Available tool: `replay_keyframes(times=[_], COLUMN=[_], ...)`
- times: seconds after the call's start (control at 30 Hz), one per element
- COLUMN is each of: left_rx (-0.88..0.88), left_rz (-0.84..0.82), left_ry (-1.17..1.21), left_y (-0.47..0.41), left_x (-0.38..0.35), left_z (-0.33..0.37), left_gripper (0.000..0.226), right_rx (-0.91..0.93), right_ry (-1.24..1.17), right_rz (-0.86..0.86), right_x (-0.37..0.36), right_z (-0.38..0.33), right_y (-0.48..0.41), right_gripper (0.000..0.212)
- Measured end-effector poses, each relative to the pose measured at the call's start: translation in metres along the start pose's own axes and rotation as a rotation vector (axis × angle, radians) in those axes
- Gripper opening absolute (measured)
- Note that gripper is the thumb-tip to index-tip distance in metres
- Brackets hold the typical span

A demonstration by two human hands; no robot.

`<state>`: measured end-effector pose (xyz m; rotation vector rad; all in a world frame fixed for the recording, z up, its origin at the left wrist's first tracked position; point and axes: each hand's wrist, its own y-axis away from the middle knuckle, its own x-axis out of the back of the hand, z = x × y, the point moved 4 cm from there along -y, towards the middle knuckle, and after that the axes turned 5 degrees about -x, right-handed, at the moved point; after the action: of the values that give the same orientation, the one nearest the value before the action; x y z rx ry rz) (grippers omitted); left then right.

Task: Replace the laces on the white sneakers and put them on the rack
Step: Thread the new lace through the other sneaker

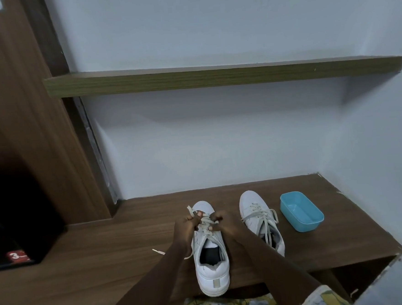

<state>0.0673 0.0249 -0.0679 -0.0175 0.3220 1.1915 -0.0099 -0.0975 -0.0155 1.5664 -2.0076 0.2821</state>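
Lower centre: left hand (pixel 185 227) and right hand (pixel 220 223) both pinching the lace (pixel 206 221) over the near sneaker (pixel 212 270).

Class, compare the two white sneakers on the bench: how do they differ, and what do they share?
The left hand and right hand pinch the lace of the left sneaker; the right sneaker is untouched. The left sneaker's heel reaches the front edge of the bench; the right sneaker sits further back, beside the blue tub. Both are white, with toes toward the wall.
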Motion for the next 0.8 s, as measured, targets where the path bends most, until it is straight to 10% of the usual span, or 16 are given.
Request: replay_keyframes(times=[0.3,0.5,0.8], left_rx=[-0.019,-0.031,-0.083], left_rz=[0.096,0.049,0.011], left_ry=[-0.075,-0.088,-0.182], left_y=[-0.003,-0.009,-0.003], left_x=[0.002,0.002,-0.007], left_z=[-0.001,-0.008,0.008], left_gripper=[0.035,0.037,0.041], right_rx=[-0.109,-0.109,-0.085], right_ry=[-0.086,0.321,-0.269], right_rz=[0.071,0.178,0.150], right_x=[0.045,0.044,0.011], right_z=[0.003,0.004,-0.013], right_y=[0.003,0.008,-0.007], right_gripper=[0.038,0.042,0.016])
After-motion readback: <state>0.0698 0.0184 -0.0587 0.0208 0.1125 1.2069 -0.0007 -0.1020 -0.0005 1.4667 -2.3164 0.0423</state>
